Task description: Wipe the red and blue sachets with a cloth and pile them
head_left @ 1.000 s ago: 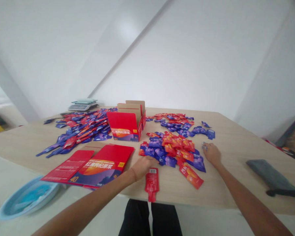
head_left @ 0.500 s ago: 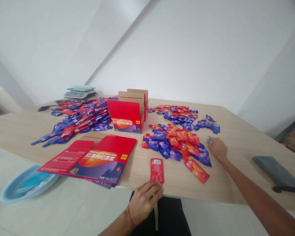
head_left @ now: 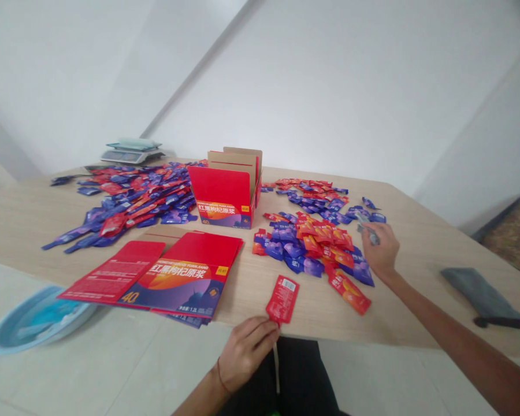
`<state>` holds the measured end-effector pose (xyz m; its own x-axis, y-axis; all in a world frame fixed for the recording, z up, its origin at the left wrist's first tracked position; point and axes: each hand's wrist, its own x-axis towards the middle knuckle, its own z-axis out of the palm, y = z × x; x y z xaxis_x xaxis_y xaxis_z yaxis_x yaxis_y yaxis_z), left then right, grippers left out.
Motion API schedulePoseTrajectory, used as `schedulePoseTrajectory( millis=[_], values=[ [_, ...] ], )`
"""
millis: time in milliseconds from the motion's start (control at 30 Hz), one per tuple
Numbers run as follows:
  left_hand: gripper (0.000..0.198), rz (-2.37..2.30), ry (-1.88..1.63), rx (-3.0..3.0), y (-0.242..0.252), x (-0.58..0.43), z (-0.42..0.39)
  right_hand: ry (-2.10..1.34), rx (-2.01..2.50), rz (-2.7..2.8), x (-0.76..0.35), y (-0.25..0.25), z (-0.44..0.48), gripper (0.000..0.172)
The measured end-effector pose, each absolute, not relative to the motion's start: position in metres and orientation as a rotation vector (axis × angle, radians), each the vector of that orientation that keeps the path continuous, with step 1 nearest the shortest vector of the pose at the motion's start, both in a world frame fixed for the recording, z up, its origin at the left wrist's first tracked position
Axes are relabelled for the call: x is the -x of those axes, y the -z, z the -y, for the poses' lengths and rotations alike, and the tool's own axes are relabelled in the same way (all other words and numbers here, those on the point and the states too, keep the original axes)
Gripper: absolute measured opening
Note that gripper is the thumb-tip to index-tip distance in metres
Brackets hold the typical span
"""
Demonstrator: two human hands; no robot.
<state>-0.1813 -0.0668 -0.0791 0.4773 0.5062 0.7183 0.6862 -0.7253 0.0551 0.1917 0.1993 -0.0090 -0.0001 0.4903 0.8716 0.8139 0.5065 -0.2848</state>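
Note:
My left hand is closed at the table's front edge, pinching the near end of a red sachet. The sachet lies printed side up, its white barcode at the far end. On the right, my right hand grips a small grey, metal-looking tool whose kind I cannot make out; it is just above the table. Left of this hand spreads a heap of orange-red and purple sachets. One orange-red sachet sticks out from the heap toward me.
Open red cartons stand mid-table. Flattened cartons overlap the front edge. Sachet piles lie to the left and another pile behind. A scale sits back left, a grey pouch right, and a blue basin below the table.
The red sachet has turned, its far end swinging right, with my left hand still on it. My right hand has risen slightly, showing more of the grey tool. The view has shifted a little.

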Motion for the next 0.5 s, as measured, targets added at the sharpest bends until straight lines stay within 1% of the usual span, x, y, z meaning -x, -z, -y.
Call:
schedulePoseTrajectory(
  millis=[67, 133, 200, 267, 367, 433, 500],
  values=[
    [0.020, 1.019, 1.143, 2.475, 0.086, 0.182, 0.065, 0.252, 0.893, 1.894, -0.145, -0.008, -0.155, 0.024],
    [0.021, 1.029, 1.196, 2.494, 0.093, 0.182, 0.063, 0.103, 0.723, 2.124, -0.098, -0.013, -0.105, 0.028],
    [0.023, 1.048, 1.257, 2.510, 0.098, 0.180, 0.062, -0.039, 0.664, 2.288, -0.058, -0.004, -0.060, 0.030],
    [0.024, 1.059, 1.332, 2.497, 0.103, 0.179, 0.061, -0.148, 0.573, 2.499, -0.031, 0.015, -0.029, 0.027],
    [0.024, 1.062, 1.415, 2.461, 0.106, 0.177, 0.062, -0.179, 0.474, 2.681, -0.020, 0.045, -0.019, 0.021],
    [0.024, 1.054, 1.433, 2.449, 0.108, 0.176, 0.062, -0.140, 0.474, 2.681, -0.027, 0.057, -0.034, 0.021],
    [0.024, 1.039, 1.450, 2.431, 0.110, 0.176, 0.061, -0.080, 0.542, 2.630, -0.039, 0.058, -0.060, 0.024]
  ],
)
